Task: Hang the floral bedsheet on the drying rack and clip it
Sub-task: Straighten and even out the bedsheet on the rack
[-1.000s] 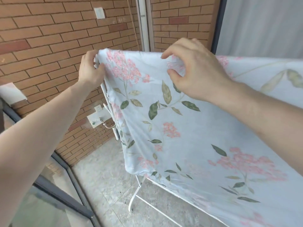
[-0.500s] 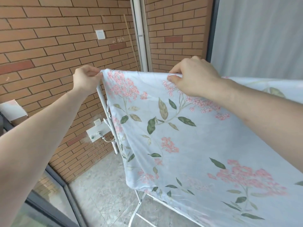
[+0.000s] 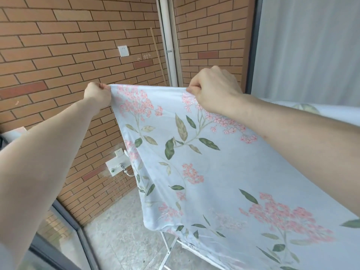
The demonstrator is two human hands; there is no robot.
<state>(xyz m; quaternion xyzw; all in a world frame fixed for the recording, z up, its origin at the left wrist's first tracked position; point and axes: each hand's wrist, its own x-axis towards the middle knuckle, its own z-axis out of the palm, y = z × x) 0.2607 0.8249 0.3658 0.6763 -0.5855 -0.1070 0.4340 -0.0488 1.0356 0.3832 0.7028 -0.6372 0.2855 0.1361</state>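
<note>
Bedsheet (image 3: pixel 224 172) draped over rack (image 3: pixel 167 248), top edge raised | left hand (image 3: pixel 97 94) pinching corner, right hand (image 3: pixel 212 90) fingers curled on edge | advise: pull taut, level, settle evenly before clipping | no clips seen.

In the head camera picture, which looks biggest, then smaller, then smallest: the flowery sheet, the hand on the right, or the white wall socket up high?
1. flowery sheet
2. right hand
3. white wall socket, though it is farther away.

The floral bedsheet (image 3: pixel 224 172) hides the drying rack (image 3: pixel 167 248) (only legs show).
</note>
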